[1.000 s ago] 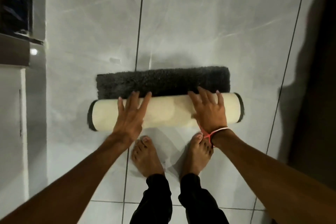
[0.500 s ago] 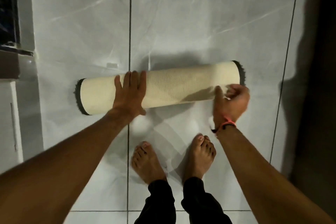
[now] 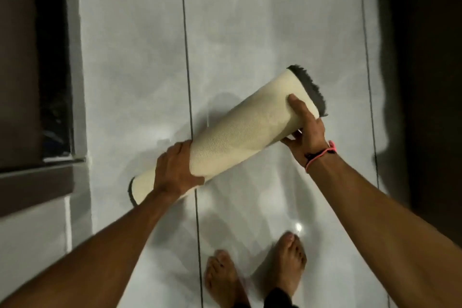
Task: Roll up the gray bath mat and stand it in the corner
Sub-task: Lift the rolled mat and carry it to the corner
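Observation:
The bath mat is a tight roll with its cream backing outward and dark gray pile showing at both ends. It is off the floor and tilted, its right end higher. My left hand wraps the roll near its lower left end. My right hand, with a pink band at the wrist, grips the roll from below near the upper right end, thumb on top.
Pale glossy floor tiles with dark grout lines spread ahead. A dark wall runs along the right and meets a dark edge at the top, forming a corner. A dark frame and ledge stand at left. My bare feet are below.
The last strip of gray pile was rolled in, leaving the mat a full roll on the floor. Both hands then gripped it and lifted it, the right end rising.

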A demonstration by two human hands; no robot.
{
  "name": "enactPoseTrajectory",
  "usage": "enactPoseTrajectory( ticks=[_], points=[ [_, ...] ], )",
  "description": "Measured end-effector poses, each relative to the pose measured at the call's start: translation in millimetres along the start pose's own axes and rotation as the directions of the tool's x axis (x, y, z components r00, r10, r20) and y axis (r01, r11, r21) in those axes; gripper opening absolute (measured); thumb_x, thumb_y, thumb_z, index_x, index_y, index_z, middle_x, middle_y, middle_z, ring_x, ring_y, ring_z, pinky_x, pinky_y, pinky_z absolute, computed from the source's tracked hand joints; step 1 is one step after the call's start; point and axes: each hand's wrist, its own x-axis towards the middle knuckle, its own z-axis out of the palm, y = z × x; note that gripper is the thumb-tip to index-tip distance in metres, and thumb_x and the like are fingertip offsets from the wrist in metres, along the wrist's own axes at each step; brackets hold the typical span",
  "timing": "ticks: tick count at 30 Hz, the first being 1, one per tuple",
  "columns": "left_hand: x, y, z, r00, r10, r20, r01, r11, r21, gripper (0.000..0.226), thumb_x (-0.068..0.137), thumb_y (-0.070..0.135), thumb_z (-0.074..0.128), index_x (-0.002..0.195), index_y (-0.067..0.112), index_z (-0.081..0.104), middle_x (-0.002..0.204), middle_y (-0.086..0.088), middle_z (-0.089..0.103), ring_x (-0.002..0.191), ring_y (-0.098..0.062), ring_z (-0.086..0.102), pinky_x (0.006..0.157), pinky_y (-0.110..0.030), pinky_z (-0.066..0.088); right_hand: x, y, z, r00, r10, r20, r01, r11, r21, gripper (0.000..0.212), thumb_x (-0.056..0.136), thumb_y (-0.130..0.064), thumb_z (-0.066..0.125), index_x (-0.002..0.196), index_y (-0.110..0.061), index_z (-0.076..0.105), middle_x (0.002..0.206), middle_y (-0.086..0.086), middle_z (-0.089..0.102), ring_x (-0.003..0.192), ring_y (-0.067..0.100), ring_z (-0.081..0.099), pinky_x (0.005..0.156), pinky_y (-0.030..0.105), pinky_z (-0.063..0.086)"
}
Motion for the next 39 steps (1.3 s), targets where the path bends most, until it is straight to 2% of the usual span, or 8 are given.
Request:
enactPoseTrajectory(
  ticks=[7, 10, 14, 19, 24, 27, 32, 39],
  points=[
    [48.2, 40.3, -191.6, 0.902, -0.134, -0.409, 0.081, 0.986, -0.145, 0.098, 0.047, 0.052, 0.090, 0.131, 0.018, 0.053, 0.124, -0.010, 0.057, 0.112, -0.034, 0.054, 0.090, -0.047, 0.049, -89.5, -191.0, 216.4, 0.888, -0.391, 0.242, 0.410, 0.912, -0.031, 0.069, 0.072, -0.016, 0.092, 0.133, -0.016, 0.058, 0.123, 0.006, 0.074, 0.106, 0.021, 0.074, 0.094, 0.050, 0.061],
    [91.5, 52.1, -300.1, 0.850, -0.171, -0.498, 0.052, 0.968, -0.244, 0.102, 0.045, 0.052, 0.090, 0.133, 0.022, 0.047, 0.126, -0.005, 0.056, 0.115, -0.031, 0.054, 0.088, -0.046, 0.053, -130.4, -279.1, 314.7, 0.778, -0.521, 0.351, 0.554, 0.833, 0.010, 0.067, 0.071, -0.007, 0.091, 0.130, -0.010, 0.059, 0.122, 0.010, 0.074, 0.108, 0.025, 0.073, 0.095, 0.050, 0.060],
    [148.8, 67.2, -431.5, 0.753, -0.235, -0.614, 0.027, 0.944, -0.329, 0.107, 0.044, 0.061, 0.086, 0.134, 0.025, 0.040, 0.128, -0.004, 0.054, 0.120, -0.028, 0.055, 0.091, -0.045, 0.053, -168.4, -370.0, 425.5, 0.597, -0.648, 0.473, 0.723, 0.690, 0.033, 0.072, 0.069, -0.009, 0.093, 0.131, -0.013, 0.057, 0.122, 0.002, 0.073, 0.107, 0.013, 0.072, 0.092, 0.030, 0.062],
    [209.5, 74.6, -557.4, 0.672, -0.218, -0.708, -0.141, 0.900, -0.412, 0.112, 0.051, 0.054, 0.089, 0.143, 0.023, 0.034, 0.137, -0.007, 0.053, 0.127, -0.031, 0.053, 0.101, -0.051, 0.051, -189.5, -443.6, 552.6, 0.424, -0.729, 0.537, 0.827, 0.554, 0.098, 0.077, 0.065, -0.011, 0.096, 0.130, -0.010, 0.056, 0.124, 0.007, 0.071, 0.113, 0.021, 0.070, 0.099, 0.044, 0.059],
    [274.8, 75.0, -664.3, 0.545, -0.233, -0.806, -0.392, 0.779, -0.490, 0.125, 0.049, 0.053, 0.092, 0.152, 0.022, 0.028, 0.147, -0.003, 0.048, 0.133, -0.020, 0.050, 0.107, -0.045, 0.050, -159.7, -464.7, 662.2, 0.279, -0.721, 0.634, 0.905, 0.418, 0.078, 0.074, 0.063, -0.019, 0.098, 0.124, -0.014, 0.056, 0.118, -0.004, 0.071, 0.106, 0.008, 0.070, 0.090, 0.028, 0.061],
    [322.0, 62.3, -708.1, 0.521, -0.247, -0.817, -0.491, 0.697, -0.523, 0.128, 0.050, 0.052, 0.094, 0.153, 0.018, 0.027, 0.151, -0.001, 0.046, 0.139, -0.014, 0.046, 0.110, -0.044, 0.048, -111.3, -462.3, 719.9, 0.248, -0.688, 0.682, 0.913, 0.402, 0.074, 0.076, 0.061, -0.015, 0.099, 0.124, -0.015, 0.056, 0.120, -0.004, 0.071, 0.109, 0.009, 0.070, 0.093, 0.035, 0.061],
    [393.6, 24.4, -718.8, 0.591, -0.364, -0.720, -0.359, 0.680, -0.639, 0.123, 0.049, 0.067, 0.080, 0.151, 0.020, 0.029, 0.145, -0.004, 0.053, 0.131, -0.023, 0.054, 0.103, -0.049, 0.052, -27.1, -452.2, 794.5, 0.210, -0.602, 0.771, 0.939, 0.343, 0.011, 0.082, 0.061, -0.020, 0.099, 0.129, -0.012, 0.054, 0.123, -0.003, 0.069, 0.112, 0.007, 0.067, 0.089, 0.022, 0.059],
    [454.4, 17.1, -700.4, 0.573, -0.555, -0.603, -0.001, 0.735, -0.678, 0.122, 0.045, 0.066, 0.086, 0.141, 0.005, 0.040, 0.117, -0.019, 0.068, 0.099, -0.038, 0.070, 0.077, -0.042, 0.057, 69.7, -444.3, 836.1, 0.369, -0.346, 0.863, 0.887, 0.409, -0.216, 0.089, 0.059, -0.011, 0.099, 0.134, -0.017, 0.053, 0.128, -0.006, 0.068, 0.118, 0.006, 0.065, 0.100, 0.034, 0.057]
  ],
)
